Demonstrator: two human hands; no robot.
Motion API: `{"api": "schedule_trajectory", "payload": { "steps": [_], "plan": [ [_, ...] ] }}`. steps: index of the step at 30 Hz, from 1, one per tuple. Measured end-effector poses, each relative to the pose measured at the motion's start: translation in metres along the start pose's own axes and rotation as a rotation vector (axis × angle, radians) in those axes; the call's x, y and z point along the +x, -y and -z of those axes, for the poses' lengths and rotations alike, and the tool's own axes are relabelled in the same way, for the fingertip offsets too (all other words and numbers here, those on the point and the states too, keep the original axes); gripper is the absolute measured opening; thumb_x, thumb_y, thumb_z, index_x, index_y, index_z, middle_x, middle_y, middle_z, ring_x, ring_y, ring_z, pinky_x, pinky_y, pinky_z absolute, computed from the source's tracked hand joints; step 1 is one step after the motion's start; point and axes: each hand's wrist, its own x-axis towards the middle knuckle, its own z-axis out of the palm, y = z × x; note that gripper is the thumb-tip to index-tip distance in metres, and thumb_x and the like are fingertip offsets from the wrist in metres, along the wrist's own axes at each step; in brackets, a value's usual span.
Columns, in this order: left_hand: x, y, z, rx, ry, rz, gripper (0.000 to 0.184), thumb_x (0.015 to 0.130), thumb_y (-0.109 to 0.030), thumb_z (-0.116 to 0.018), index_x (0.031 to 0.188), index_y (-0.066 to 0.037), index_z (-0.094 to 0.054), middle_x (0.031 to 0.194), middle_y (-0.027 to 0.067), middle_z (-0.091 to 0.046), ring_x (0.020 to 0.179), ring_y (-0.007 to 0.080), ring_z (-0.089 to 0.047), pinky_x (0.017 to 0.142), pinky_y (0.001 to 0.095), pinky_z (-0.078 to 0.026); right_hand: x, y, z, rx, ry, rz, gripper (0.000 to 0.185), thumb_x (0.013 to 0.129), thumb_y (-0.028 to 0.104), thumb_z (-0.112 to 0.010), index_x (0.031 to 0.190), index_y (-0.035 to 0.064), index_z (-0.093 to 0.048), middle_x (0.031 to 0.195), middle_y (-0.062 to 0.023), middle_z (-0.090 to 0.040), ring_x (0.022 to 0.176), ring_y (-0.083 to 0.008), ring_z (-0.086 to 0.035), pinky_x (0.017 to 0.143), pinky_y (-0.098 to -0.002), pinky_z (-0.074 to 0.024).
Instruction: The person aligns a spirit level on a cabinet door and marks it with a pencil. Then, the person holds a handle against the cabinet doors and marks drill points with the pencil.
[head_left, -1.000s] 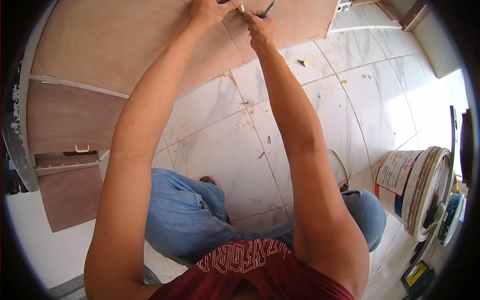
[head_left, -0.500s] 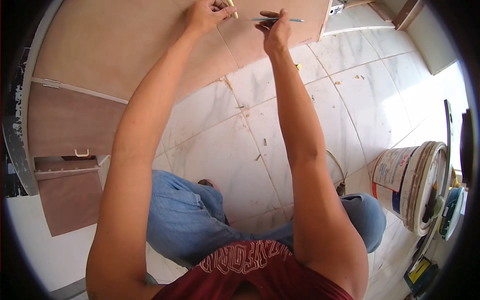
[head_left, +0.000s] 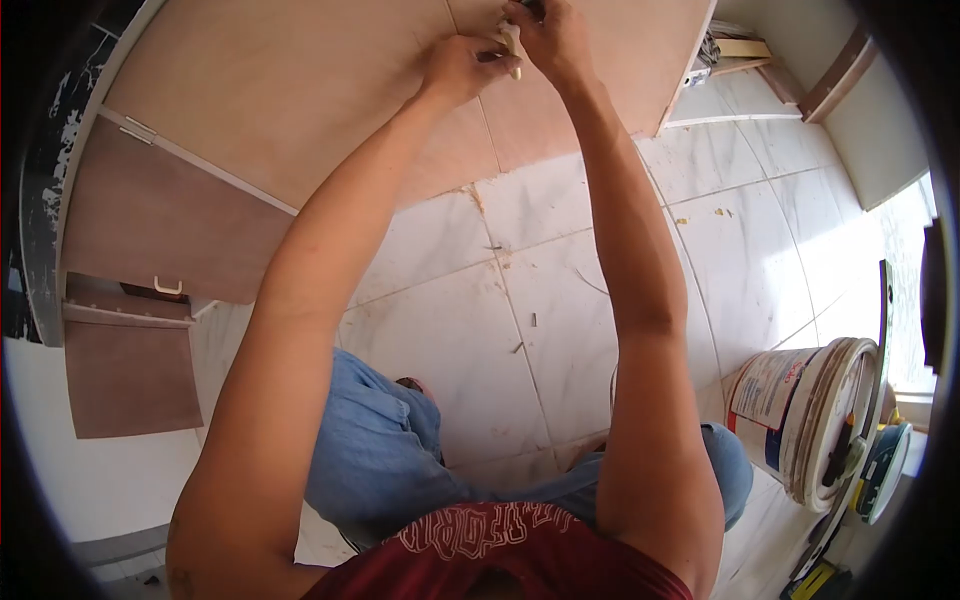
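Observation:
At the top of the view, my left hand is closed on a small cream handle, which it holds against the brown wooden panel. My right hand is at the upper end of the same handle, its fingers bent together. Something dark shows between those fingers, too small and partly hidden to name. A thin seam runs down the panel just below the handle.
A lower door with a cream handle is at the left, above a hanging brown board. Small debris lies on the tiled floor. A white bucket with tools on it stands at the right.
My right hand has moved back beside my left at the handle; the pencil seen in it earlier no longer shows clearly. My left hand and the handle are lower and further right in view.

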Motion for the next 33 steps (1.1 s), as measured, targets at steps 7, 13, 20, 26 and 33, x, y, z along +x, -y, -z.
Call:
{"api": "schedule_trajectory", "payload": {
  "steps": [7,13,20,26,33],
  "plan": [
    [0.003,0.004,-0.001,-0.018,0.008,-0.012,0.032,0.085,-0.039,-0.081,0.103,-0.012,-0.080,0.093,0.0079,-0.078,0.079,0.0190,-0.072,0.074,0.0341,-0.056,0.010,0.000,0.004,-0.043,0.088,0.070,0.011,0.090,0.011,-0.067,0.094,0.0011,-0.068,0.080,-0.0190,-0.072,0.074,-0.0333,-0.070,0.067,-0.0428,-0.0534],
    [0.000,-0.002,0.001,0.032,0.010,-0.026,0.032,0.089,-0.038,-0.078,0.106,-0.011,-0.078,0.091,0.0039,-0.079,0.085,0.0124,-0.072,0.078,0.0284,-0.054,0.009,0.006,0.006,-0.045,0.152,0.020,0.011,0.089,0.012,-0.069,0.092,0.0017,-0.068,0.076,-0.0192,-0.070,0.069,-0.0308,-0.069,0.062,-0.0412,-0.0523],
    [0.004,0.007,-0.003,0.036,0.015,-0.035,0.029,0.090,-0.036,-0.078,0.105,-0.011,-0.078,0.092,0.0034,-0.079,0.085,0.0117,-0.072,0.077,0.0274,-0.054,0.012,0.006,0.003,-0.123,0.178,0.032,0.011,0.088,0.012,-0.068,0.089,0.0021,-0.069,0.075,-0.0195,-0.071,0.068,-0.0314,-0.070,0.063,-0.0417,-0.0533],
    [0.000,-0.002,-0.001,-0.001,0.015,0.028,0.027,0.090,-0.035,-0.078,0.105,-0.012,-0.079,0.093,0.0032,-0.079,0.083,0.0111,-0.071,0.076,0.0272,-0.053,0.005,0.004,0.003,-0.050,0.097,0.020,0.012,0.089,0.011,-0.065,0.091,0.0009,-0.069,0.080,-0.0199,-0.073,0.073,-0.0326,-0.073,0.066,-0.0418,-0.0557],
    [-0.002,-0.007,0.001,-0.008,0.018,0.035,0.029,0.089,-0.035,-0.079,0.106,-0.011,-0.079,0.093,0.0036,-0.079,0.085,0.0109,-0.071,0.076,0.0272,-0.053,-0.007,-0.008,-0.011,0.067,-0.045,-0.041,0.013,0.093,0.006,-0.058,0.092,-0.0041,-0.066,0.078,-0.0186,-0.072,0.072,-0.0272,-0.073,0.065,-0.0394,-0.0561]
  ]
}}
